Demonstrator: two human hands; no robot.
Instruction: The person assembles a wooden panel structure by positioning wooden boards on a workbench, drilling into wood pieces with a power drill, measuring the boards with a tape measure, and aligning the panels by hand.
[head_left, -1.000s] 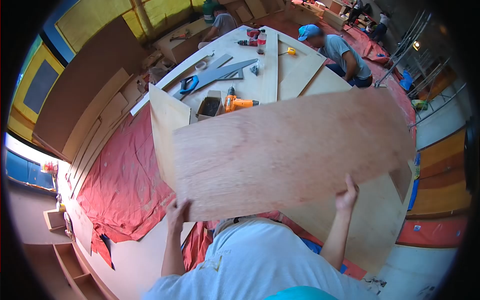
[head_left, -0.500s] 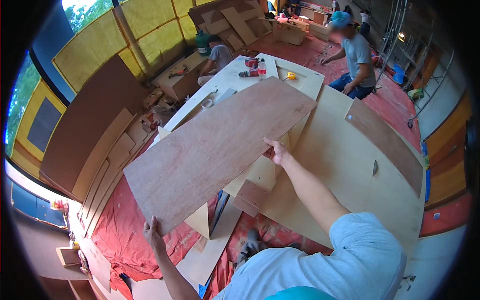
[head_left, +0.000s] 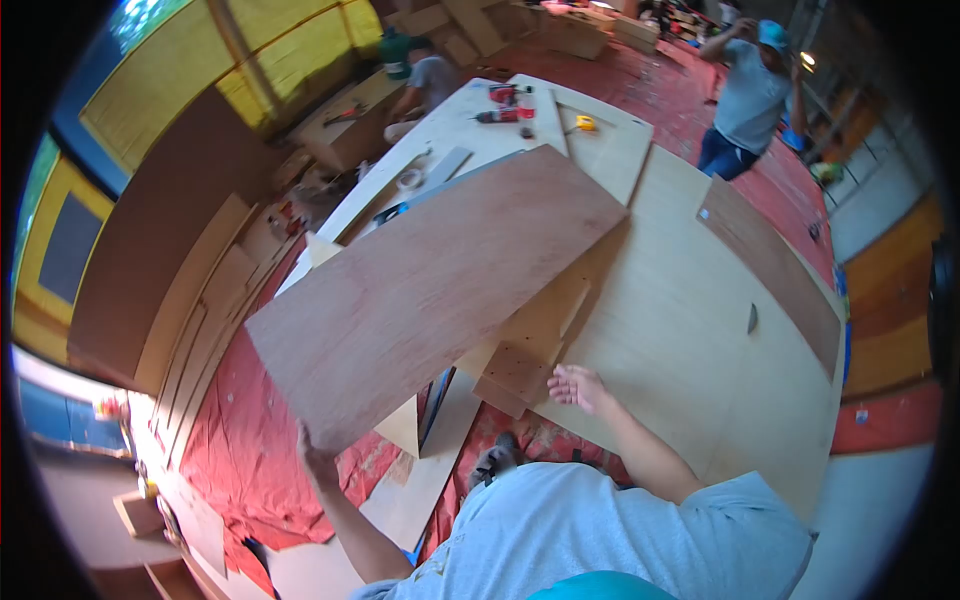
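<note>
A long reddish-brown plywood panel (head_left: 440, 290) lies slanted over the work surface, its far end above the tabletop. My left hand (head_left: 317, 458) grips its near left corner; the fingers are partly hidden by the panel. My right hand (head_left: 580, 388) is off the panel, fingers apart and holding nothing, above the pale plywood sheet (head_left: 690, 330). Beside it is a small brown piece with holes (head_left: 515, 370). The panel covers part of a blue-handled tool (head_left: 392, 212).
Red drills (head_left: 500, 115), a yellow tape measure (head_left: 586, 123) and a tape roll (head_left: 410, 179) rest on the white tabletop (head_left: 465, 135). One person (head_left: 748, 95) kneels at the back right, another (head_left: 430, 85) sits at the back left. Red sheeting (head_left: 260, 430) covers the floor.
My right hand has let go of the panel and moved down toward me. My left hand still holds its corner. The person at the back right has raised both arms.
</note>
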